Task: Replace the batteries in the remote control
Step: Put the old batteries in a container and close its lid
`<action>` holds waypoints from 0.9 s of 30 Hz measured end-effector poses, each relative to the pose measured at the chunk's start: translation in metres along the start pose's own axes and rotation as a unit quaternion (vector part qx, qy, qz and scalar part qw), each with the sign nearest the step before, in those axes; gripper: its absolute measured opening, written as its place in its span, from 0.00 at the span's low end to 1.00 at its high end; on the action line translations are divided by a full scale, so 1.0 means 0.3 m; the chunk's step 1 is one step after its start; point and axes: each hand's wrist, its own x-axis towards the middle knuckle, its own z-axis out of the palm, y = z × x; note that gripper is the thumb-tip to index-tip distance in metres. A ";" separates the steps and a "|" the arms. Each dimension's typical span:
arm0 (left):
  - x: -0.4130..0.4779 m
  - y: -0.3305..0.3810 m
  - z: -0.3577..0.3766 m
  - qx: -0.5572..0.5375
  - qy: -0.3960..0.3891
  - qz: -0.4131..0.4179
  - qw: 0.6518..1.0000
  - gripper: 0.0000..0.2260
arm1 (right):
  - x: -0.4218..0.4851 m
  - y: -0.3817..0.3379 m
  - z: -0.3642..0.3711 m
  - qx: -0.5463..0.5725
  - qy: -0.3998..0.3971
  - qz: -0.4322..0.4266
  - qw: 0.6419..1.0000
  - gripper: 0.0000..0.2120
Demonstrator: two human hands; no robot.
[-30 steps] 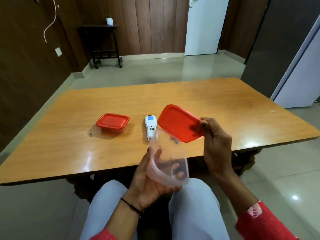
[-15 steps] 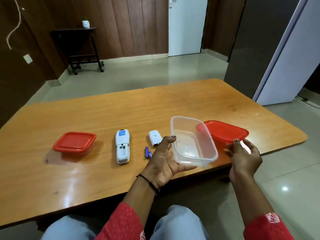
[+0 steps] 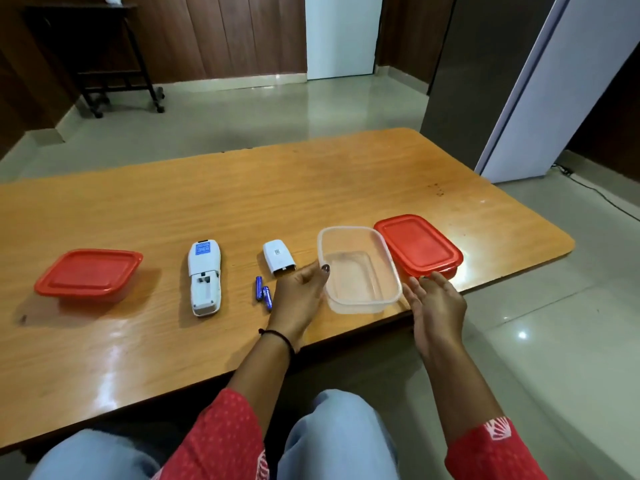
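Wooden and glossy, the table (image 3: pixel 242 209) stands in a room with dark panelled walls and a pale tiled floor, and the person sits at its near edge. On it, from the person's left to right, are a closed red-lidded container (image 3: pixel 88 276), the remote control (image 3: pixel 204 277) lying face down with its battery bay open and seemingly empty, the loose battery cover (image 3: pixel 278 255), two blue batteries (image 3: pixel 263 297) side by side, an open clear container (image 3: pixel 358 269) and its red lid (image 3: pixel 417 244) set just behind it on the right. The left hand (image 3: pixel 299 296) rests against the left wall of the clear container, thumb on the rim, fingers curved loosely around the side; the right hand (image 3: pixel 434 299) is spread and relaxed beside the right wall, holding nothing. I judge that the clear container is being put down empty, so the step in hand is between taking the batteries out and fitting them. The next move probably calls for a pinch on one thin battery and the correct polarity in the bay. The polarity marks, the battery labels and the contents of the closed container cannot be made out, and whether these two batteries are old or new I cannot tell.
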 end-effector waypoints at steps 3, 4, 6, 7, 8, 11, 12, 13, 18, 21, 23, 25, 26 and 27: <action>-0.022 0.012 -0.045 0.140 0.054 0.079 0.985 0.17 | -0.062 -0.020 0.004 -0.070 0.034 -0.045 0.996 0.23; -0.026 0.017 -0.072 0.176 0.082 0.110 0.975 0.16 | -0.100 -0.023 0.010 -0.125 0.053 -0.095 0.986 0.22; -0.034 0.028 -0.145 0.221 0.135 0.167 0.951 0.15 | -0.204 -0.022 0.041 -0.193 0.032 -0.227 0.954 0.17; -0.030 0.031 -0.185 0.237 0.155 0.182 0.941 0.14 | -0.260 -0.013 0.066 -0.213 -0.018 -0.277 0.937 0.14; -0.021 0.033 -0.222 0.257 0.169 0.186 0.933 0.14 | -0.303 0.006 0.095 -0.244 -0.084 -0.304 0.917 0.11; 0.014 0.030 -0.303 0.325 0.169 0.149 0.919 0.13 | -0.364 0.114 0.210 -0.444 -0.266 -0.256 0.816 0.11; 0.020 0.034 -0.313 0.344 0.161 0.130 0.916 0.12 | -0.362 0.160 0.246 -0.518 -0.290 -0.221 0.774 0.15; 0.026 0.036 -0.317 0.356 0.152 0.108 0.916 0.10 | -0.350 0.202 0.274 -0.572 -0.294 -0.196 0.740 0.17; 0.069 0.047 -0.323 0.376 0.116 0.016 0.919 0.09 | -0.283 0.288 0.364 -0.628 -0.211 -0.236 0.711 0.09; 0.093 0.048 -0.315 0.398 0.100 0.000 0.912 0.12 | -0.290 0.272 0.344 -0.620 -0.193 -0.248 0.719 0.10; 0.102 0.052 -0.303 0.409 0.090 -0.012 0.908 0.11 | -0.316 0.236 0.302 -0.584 -0.176 -0.291 0.737 0.11; 0.108 0.060 -0.293 0.409 0.088 -0.018 0.908 0.09 | -0.327 0.171 0.259 -0.531 -0.118 -0.367 0.755 0.10; 0.105 0.064 -0.291 0.410 0.091 -0.013 0.907 0.09 | -0.315 0.134 0.239 -0.517 -0.080 -0.400 0.753 0.09; 0.100 0.067 -0.287 0.409 0.096 0.001 0.907 0.09 | -0.287 0.105 0.221 -0.517 -0.042 -0.424 0.742 0.09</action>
